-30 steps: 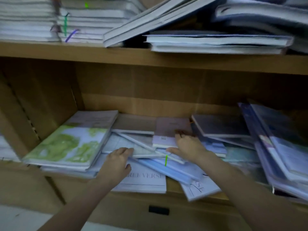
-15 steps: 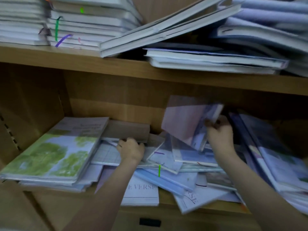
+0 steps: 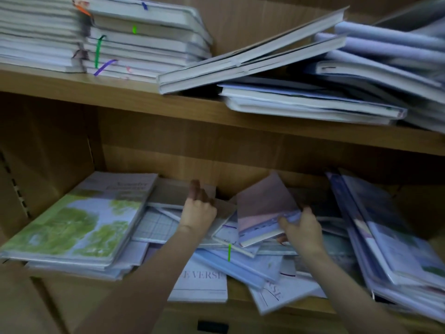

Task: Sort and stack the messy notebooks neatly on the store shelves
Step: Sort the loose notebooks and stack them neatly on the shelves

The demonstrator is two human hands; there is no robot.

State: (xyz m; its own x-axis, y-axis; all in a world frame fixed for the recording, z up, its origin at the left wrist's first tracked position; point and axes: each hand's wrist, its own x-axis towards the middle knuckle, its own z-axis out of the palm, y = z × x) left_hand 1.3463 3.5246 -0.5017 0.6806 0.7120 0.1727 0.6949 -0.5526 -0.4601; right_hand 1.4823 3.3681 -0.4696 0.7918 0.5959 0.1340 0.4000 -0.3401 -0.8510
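Down low, the messy notebooks point(image 3: 243, 263) lie in a loose heap on the lower shelf point(image 3: 301, 307). The right hand point(image 3: 302, 231) has its fingers point(image 3: 284, 222) curled around the bottom edge of a pinkish notebook point(image 3: 263, 208), tipping it up. The left hand point(image 3: 198, 210) presses on a brown notebook point(image 3: 168, 191) further back, fingers together. Up above, more books point(image 3: 301, 102) crowd the top shelf point(image 3: 120, 97).

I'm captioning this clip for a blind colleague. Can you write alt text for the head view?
The right hand holds a tilted pink notebook above a messy pile on the lower shelf, while the left hand reaches to a grey notebook behind. Stacks of notebooks fill the upper shelf.
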